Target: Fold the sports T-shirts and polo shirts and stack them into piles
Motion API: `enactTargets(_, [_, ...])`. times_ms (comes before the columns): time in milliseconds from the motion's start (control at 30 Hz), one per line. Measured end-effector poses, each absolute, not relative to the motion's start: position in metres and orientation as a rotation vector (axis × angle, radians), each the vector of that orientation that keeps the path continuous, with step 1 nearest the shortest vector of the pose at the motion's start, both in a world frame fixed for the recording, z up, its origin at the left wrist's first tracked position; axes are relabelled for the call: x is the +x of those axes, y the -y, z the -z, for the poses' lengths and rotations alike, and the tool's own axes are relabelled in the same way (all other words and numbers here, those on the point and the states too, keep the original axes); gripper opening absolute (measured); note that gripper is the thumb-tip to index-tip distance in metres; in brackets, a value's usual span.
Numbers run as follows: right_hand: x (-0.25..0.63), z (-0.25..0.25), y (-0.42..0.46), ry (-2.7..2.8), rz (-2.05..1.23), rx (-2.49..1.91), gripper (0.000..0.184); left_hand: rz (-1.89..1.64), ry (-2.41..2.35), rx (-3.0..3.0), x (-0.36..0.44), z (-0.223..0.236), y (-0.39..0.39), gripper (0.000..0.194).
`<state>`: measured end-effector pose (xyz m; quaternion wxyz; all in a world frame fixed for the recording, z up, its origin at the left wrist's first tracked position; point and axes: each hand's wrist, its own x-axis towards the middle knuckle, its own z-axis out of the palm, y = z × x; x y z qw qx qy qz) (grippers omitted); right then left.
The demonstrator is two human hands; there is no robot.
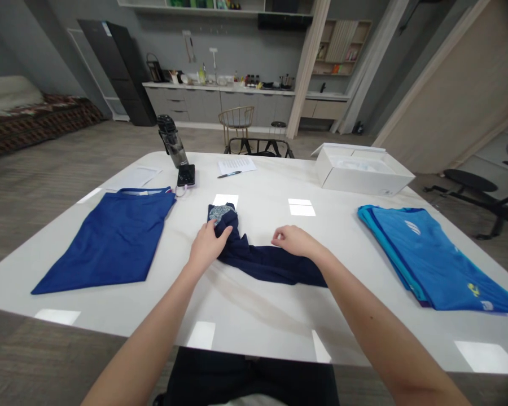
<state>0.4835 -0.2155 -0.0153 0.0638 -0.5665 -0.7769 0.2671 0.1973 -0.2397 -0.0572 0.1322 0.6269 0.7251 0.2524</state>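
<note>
Far beyond the navy garment [266, 262] runs a grey kitchen counter [220, 93]. The white surface [254, 318] spreads under everything, and the garment lies near its middle, closer to my edge. Left of the garment, just apart from it, lies a flat royal-blue shirt [108, 239], its collar away from me. Well to the right of the garment is a stack of bright blue shirts [438, 262], and beyond the garment to the right sits an open white box [364, 172].

The garment itself is bent into an L. Its long axis runs across the surface from left to right, with the far end of that length pointing right, and a short folded part points away from me, showing a patterned patch [221, 213] at its tip.

My left hand [207, 246] is closed over the bend, holding the cloth. My right hand [294, 241] is narrow, fingers loosely curled and empty, just above the long part; I cannot tell whether it touches the cloth.

Beyond the garment to the left stand a water bottle [173, 144] and a phone [186, 175]. Straight beyond it lie a sheet of paper [237, 165] and a pen [229, 175].
</note>
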Motion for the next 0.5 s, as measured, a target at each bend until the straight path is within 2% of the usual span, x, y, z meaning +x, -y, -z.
enactTargets(100, [0.432, 0.039, 0.190, 2.049, -1.336, -1.395, 0.025, -0.715, -2.051, 1.828, 0.210, 0.062, 0.221, 0.038])
enactTargets(167, [0.406, 0.054, 0.177, 1.904, -1.489, -1.404, 0.032, -0.850, -1.950, 1.808, 0.218, 0.068, 0.209, 0.026])
enactTargets(233, [0.394, 0.064, 0.166, 1.848, -1.416, -1.485, 0.033, -1.066, -1.712, 1.685, 0.227, 0.075, 0.197, 0.022])
enactTargets(333, [0.402, 0.071, 0.156, 1.835, -1.238, -1.571, 0.021, -1.403, -1.279, 1.259, 0.235, 0.085, 0.180, 0.025])
enactTargets(500, [0.467, 0.064, 0.158, 1.875, -1.058, -1.529, 0.037, -1.727, -1.023, 0.592, 0.225, 0.087, 0.163, 0.030])
